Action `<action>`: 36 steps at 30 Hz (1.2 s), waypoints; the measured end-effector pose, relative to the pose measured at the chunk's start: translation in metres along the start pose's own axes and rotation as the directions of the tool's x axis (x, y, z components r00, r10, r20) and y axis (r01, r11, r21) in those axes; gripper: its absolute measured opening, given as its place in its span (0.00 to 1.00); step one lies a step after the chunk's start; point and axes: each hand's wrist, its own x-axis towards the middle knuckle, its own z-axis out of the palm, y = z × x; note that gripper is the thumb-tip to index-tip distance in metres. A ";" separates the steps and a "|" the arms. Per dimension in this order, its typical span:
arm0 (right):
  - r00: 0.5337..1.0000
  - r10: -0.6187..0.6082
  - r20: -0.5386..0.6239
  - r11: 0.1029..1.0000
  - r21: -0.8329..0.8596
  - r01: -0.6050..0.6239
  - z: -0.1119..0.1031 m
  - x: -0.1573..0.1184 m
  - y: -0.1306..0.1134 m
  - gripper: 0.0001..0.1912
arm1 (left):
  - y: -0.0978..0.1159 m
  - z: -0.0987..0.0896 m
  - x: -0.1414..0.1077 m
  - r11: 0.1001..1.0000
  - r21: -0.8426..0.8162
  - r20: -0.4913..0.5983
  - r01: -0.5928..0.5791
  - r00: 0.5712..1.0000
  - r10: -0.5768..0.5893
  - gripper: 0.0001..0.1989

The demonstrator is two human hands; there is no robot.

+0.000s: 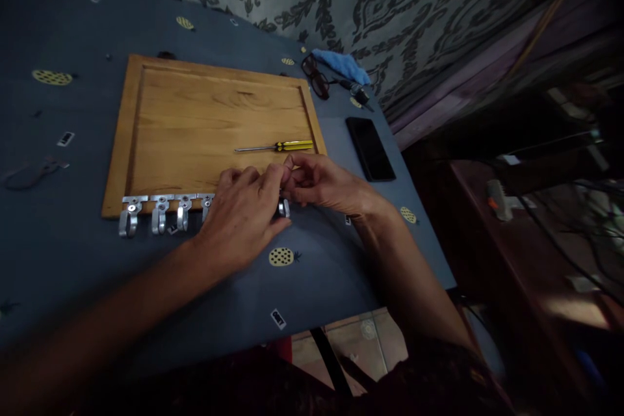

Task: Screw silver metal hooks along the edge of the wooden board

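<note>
A framed wooden board [214, 110] lies on the table, with a silver rail of hooks [158, 200] along its near edge. My left hand [244, 211] covers the rail's middle and right part, its fingers bent over the board edge and its thumb below. One hook shows beside that thumb. Just right of it, my right hand [326, 183] has thumb and fingers pinched together at the rail's right end, touching the left fingertips. Whatever sits in this pinch is hidden. A yellow-and-black screwdriver [292, 145] rests on the board above the hands, its shaft pointing left.
Right of the board lies a black phone [370, 149]. Glasses [316, 78] and a blue cloth [341, 65] are by the patterned wall. The blue tablecloth [214, 312] ends at the right and near edges. Cables and a brown surface [492, 234] stand farther right.
</note>
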 end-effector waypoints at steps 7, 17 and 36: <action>1.000 -0.003 0.009 1.000 -0.002 0.003 -0.001 0.001 0.001 0.14 | 0.000 -0.001 0.001 1.000 0.014 0.011 -0.004 1.000 0.004 0.25; 1.000 -0.003 -0.021 0.999 0.039 0.003 -0.001 0.000 0.003 0.17 | 0.000 -0.001 0.000 1.000 0.000 -0.005 -0.001 1.000 0.001 0.24; 1.000 -0.021 0.003 1.000 0.011 0.021 -0.001 -0.002 0.001 0.13 | 0.000 -0.001 0.000 0.999 0.027 -0.007 -0.018 1.000 0.018 0.22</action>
